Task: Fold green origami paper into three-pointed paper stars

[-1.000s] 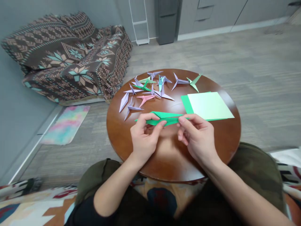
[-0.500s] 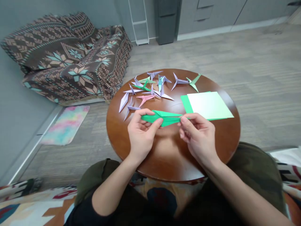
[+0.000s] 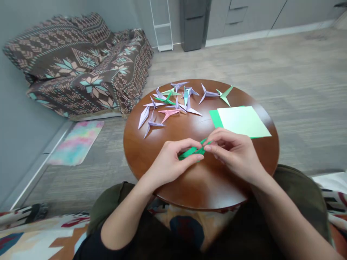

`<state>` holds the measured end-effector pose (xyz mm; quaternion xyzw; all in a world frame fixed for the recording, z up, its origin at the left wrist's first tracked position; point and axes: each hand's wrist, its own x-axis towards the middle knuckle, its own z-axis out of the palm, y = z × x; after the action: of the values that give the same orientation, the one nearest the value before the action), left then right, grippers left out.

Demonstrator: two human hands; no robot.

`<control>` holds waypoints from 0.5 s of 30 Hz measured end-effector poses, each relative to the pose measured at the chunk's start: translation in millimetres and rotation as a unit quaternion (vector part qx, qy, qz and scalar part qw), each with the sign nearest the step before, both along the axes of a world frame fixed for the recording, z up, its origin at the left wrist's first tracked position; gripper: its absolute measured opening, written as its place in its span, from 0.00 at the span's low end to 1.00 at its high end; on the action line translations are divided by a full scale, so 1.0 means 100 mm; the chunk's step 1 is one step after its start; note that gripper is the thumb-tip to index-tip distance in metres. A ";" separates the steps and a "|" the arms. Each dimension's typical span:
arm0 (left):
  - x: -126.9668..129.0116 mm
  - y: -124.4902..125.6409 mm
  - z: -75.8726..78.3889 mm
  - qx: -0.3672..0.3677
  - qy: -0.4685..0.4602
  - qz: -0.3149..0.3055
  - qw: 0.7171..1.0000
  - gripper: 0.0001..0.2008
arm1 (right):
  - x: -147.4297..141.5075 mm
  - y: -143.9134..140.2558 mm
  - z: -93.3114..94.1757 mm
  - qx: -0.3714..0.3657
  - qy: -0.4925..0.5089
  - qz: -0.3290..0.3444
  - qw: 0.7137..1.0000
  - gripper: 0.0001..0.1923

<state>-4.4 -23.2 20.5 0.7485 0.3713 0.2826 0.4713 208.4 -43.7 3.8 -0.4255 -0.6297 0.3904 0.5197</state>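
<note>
Green paper, folded down to a narrow strip, sits right at the centre of the frame between both hands. The left hand (image 3: 169, 162) has thumb and forefinger pressed together on the near end of the green paper piece (image 3: 191, 152); the right hand (image 3: 234, 153) pinches the other end, fingertips bunched tight, the rest of the fingers curled over. The piece is held just above the surface (image 3: 195, 187), a round top of glossy brown wood, and most of the paper is hidden under the fingers.

By the look of it this thing weighs next to nothing and has only the stiffness its own folds give it. It'll crease wherever it's squeezed, and tear if tugged, so I'd say the place to hold it is on the thick layered spine close to the fold, with fingertips only, never on the thin points.

Moving up the frame: just beyond the right hand lies a stack of flat sheets (image 3: 242, 121), pale green on top with a darker green edge showing at its left. Upper middle of the frame, a scatter of finished folded shapes (image 3: 173, 104) with long spiky arms, mostly lilac, one pink, a few green, lying loose on the surface and partly overlapping.

Beyond the surface, upper left, a patterned brown blanket (image 3: 81, 68) is draped over a low seat, with a pastel mat (image 3: 76, 142) on the floor below it.
</note>
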 end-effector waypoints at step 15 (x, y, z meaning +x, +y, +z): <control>0.09 -0.08 -0.07 -0.010 -0.050 0.096 0.994 0.10 | -0.03 -0.02 -0.01 -0.039 0.012 0.009 0.999 0.07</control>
<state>4.3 -30.9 13.1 0.6899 0.4199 0.3597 0.4672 205.2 -46.0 3.2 -0.4349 -0.6118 0.4241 0.5066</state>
